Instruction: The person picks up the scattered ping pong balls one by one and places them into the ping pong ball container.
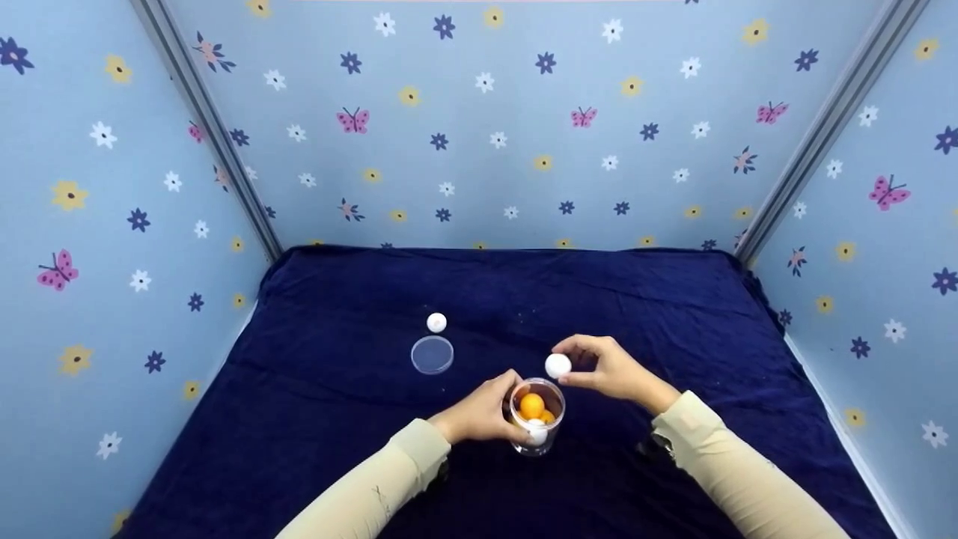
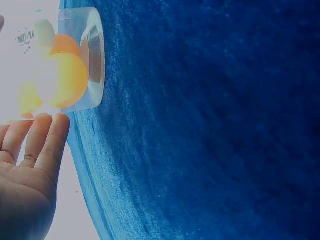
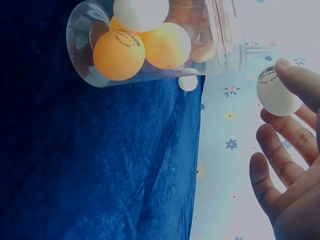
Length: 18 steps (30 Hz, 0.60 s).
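Observation:
My left hand (image 1: 486,410) grips a clear plastic jar (image 1: 536,448) around its side, its open mouth facing up. Inside lie orange ping-pong balls (image 3: 119,55) and a white one (image 3: 141,12). Between thumb and fingertips, my right hand (image 1: 610,367) pinches another white ping-pong ball (image 1: 557,365), just beyond the jar's rim and apart from it. In the right wrist view, that pinched ball (image 3: 278,91) shows dark print. The left wrist view is overexposed around the jar (image 2: 97,60), with the left fingers (image 2: 52,145) against its side.
A round clear lid (image 1: 432,355) lies on the dark blue cloth (image 1: 337,427), left of the jar. Just behind the lid rests a loose white ping-pong ball (image 1: 436,323). Flower-patterned walls (image 1: 516,112) enclose the back and both sides.

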Available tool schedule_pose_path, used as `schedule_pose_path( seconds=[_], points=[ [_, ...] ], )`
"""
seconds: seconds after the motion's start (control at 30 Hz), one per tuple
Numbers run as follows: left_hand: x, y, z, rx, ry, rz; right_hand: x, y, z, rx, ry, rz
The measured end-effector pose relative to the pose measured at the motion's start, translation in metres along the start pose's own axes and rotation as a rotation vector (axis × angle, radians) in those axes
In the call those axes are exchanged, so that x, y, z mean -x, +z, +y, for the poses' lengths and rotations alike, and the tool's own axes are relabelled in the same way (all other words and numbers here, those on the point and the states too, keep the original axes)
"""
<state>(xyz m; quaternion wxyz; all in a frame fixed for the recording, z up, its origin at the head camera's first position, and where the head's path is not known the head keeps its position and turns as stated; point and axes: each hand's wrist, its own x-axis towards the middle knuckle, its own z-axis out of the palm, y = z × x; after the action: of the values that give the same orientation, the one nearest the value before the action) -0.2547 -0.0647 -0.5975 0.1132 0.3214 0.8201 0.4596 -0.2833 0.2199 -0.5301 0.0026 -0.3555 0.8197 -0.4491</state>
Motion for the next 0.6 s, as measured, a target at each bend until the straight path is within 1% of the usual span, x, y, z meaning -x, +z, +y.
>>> schedule_pose_path(
  seconds=[0.1, 0.23, 0.37, 0.47, 0.6],
  points=[
    [0.0000, 0.0007, -0.0004, -0.007, -0.003, 0.002, 0.0008, 0.0007, -0.0013, 0.003, -0.017, -0.011],
    [0.0003, 0.0010, -0.0009, -0.001, -0.003, 0.002, 0.0010, 0.0005, -0.0041, 0.000, -0.016, -0.051],
    [0.0004, 0.0014, -0.0015, -0.002, 0.013, 0.000, 0.0020, 0.0021, -0.0048, 0.012, -0.033, -0.083],
    [0.0003, 0.0014, -0.0014, -0.018, 0.023, 0.000, 0.0027, 0.0038, -0.0045, 0.022, -0.051, -0.093],
    [0.0004, 0.0010, -0.0006, -0.027, 0.021, 0.002, 0.0030, 0.0056, -0.0052, 0.003, -0.061, -0.099]
  ],
)
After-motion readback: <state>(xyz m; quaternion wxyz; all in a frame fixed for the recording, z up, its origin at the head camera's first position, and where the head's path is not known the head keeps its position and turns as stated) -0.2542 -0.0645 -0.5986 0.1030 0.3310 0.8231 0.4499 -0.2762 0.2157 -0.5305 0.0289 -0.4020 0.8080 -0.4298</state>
